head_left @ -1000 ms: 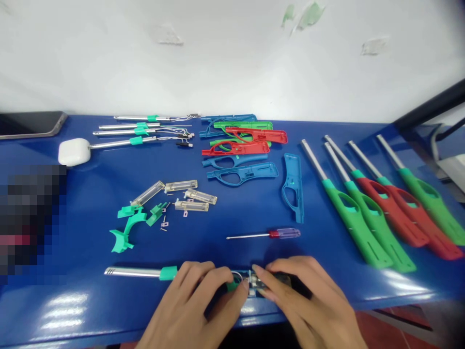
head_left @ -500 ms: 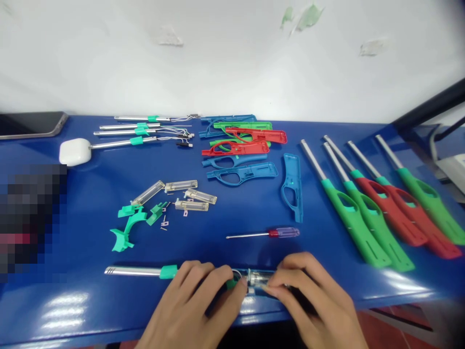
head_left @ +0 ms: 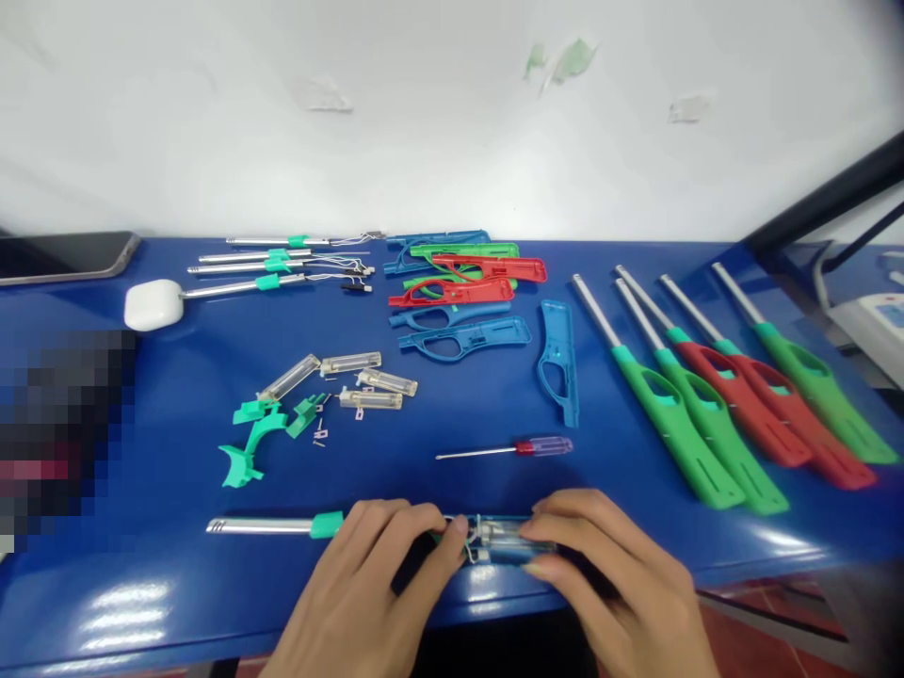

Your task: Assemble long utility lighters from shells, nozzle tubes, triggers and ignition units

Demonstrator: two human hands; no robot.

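At the near side of the table lies a partly assembled long-necked gas lighter, its metal tube and green collar pointing left. My left hand is closed around its middle, thumb by a white wire; the trigger area is mostly covered. A clear fuel tank sits in the blue handle half. My right hand grips the handle's right end, fingers along the far edge and on the tank, thumb at the near edge. A screwdriver with a red and purple handle lies beyond both hands.
Several loose fuel tanks and green triggers lie left of centre. Metal tubes with wires and coloured handle halves are farther back. Finished-looking lighters lie right. A white case and phone are left.
My left thumb has shifted slightly left and up, showing more of the wire and tank. My right thumb has moved off the tank to the handle's near edge. The camera view shifted slightly.
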